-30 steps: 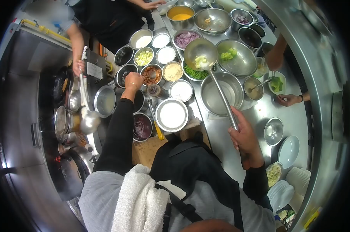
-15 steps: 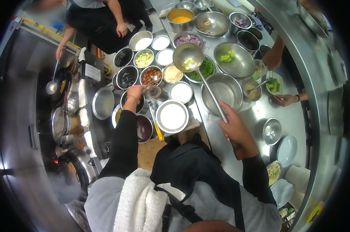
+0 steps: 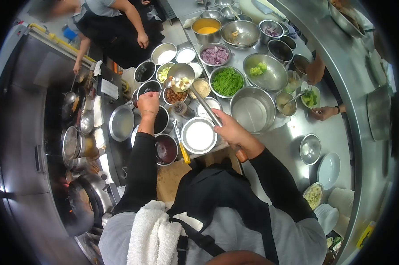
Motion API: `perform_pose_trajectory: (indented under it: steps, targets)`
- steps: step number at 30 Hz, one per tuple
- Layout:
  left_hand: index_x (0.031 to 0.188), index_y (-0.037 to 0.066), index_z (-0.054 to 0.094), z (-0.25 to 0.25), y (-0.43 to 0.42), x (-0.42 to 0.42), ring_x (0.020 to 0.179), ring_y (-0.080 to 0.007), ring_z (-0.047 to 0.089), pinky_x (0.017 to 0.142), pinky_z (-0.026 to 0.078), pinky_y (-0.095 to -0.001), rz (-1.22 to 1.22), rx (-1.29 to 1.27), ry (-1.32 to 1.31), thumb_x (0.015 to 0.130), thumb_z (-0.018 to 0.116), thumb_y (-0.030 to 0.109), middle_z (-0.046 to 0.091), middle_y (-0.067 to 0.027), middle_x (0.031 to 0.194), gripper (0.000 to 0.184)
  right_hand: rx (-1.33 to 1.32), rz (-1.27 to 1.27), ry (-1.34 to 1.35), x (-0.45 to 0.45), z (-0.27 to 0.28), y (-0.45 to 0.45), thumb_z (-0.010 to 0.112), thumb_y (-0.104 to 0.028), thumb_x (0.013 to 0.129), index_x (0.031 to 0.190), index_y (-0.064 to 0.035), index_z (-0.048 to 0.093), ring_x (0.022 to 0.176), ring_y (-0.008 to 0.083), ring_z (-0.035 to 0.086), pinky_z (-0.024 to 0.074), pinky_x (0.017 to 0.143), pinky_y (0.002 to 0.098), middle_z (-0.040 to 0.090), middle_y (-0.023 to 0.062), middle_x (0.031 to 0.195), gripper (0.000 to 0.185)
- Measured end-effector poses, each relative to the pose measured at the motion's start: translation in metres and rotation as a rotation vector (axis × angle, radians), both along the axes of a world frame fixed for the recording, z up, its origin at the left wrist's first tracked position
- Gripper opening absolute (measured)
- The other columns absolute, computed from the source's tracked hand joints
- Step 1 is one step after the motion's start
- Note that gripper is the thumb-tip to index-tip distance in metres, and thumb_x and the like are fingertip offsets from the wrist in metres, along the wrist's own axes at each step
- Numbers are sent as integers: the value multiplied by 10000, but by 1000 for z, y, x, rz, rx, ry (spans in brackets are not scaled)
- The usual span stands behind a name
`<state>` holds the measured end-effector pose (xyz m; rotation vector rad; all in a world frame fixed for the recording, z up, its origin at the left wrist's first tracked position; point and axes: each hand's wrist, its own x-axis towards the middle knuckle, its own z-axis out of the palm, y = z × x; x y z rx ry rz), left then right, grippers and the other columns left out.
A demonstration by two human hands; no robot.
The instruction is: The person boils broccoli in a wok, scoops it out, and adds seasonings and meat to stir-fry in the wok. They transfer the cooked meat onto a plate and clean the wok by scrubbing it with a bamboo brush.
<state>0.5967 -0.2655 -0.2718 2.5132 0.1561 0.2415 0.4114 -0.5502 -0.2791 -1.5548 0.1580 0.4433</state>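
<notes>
My right hand is wrapped around the handle of a large metal ladle. The ladle's bowl hangs above the bowl of brown chunks and carries pale and brown pieces. My left hand is closed at the near edge of a container of dark liquid; what its fingers hold, if anything, is hidden. Between my hands stand a jar with a brown lid and a wide bowl of white contents. Chopped pale-green pieces lie in a bowl partly behind the ladle.
Sliced green stalks, purple onion and a large steel pot stand to the right. Yellow-handled tongs lie near the front. At the right, another person's hand touches a green-filled dish. A co-worker stands by the stove, upper left.
The ladle has swung left from over the green stalks to the brown chunks, and brown pieces now show in it. My left hand has shifted left from the brown-chunk bowl to the dark liquid.
</notes>
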Motion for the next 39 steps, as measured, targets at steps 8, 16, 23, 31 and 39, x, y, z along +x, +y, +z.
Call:
perform_pose_trajectory:
  steps: [8, 16, 23, 31, 39]
  targets:
    - [901, 57, 782, -1, 0, -20, 826, -398, 714, 776, 568, -474, -24, 262, -239, 890, 649, 261, 734, -196, 857, 244, 82, -22, 42, -11, 7, -5, 565, -1, 925, 1592, -46, 249, 447, 101, 449, 395, 391, 290, 543, 25, 697, 740]
    - [990, 142, 795, -8, -4, -30, 987, -328, 695, 822, 574, -466, -314, 703, -112, 915, 637, 251, 744, -91, 1018, 206, -223, 15, -151, -56, 64, -10, 559, -11, 903, 1570, -50, 346, 1053, 239, 604, 493, 868, 346, 601, 161, 1301, 701]
    - [1210, 136, 644, 14, 143, -194, 1037, -309, 619, 858, 474, -456, -466, 368, -202, 876, 680, 294, 662, -98, 1105, 371, -171, 314, -47, -69, 163, 101, 433, 56, 933, 1620, -130, 265, 455, 42, 405, 352, 416, 210, 551, -15, 759, 732]
    - [1282, 48, 599, -52, 392, -460, 1115, -357, 590, 984, 451, -487, 406, 97, -123, 860, 714, 238, 636, -148, 1153, 476, -141, 900, -150, -49, 124, 430, 431, 51, 905, 1601, -122, 330, 491, 33, 414, 344, 440, 205, 514, -38, 723, 724]
    - [1253, -100, 531, -138, 527, -597, 1163, -474, 526, 1035, 415, -527, 1382, -133, -44, 844, 716, 313, 580, -313, 1195, 610, -429, 1257, -1032, -64, 8, 790, 552, -54, 903, 1557, -89, 359, 894, 481, 667, 534, 816, 512, 674, 330, 1073, 683]
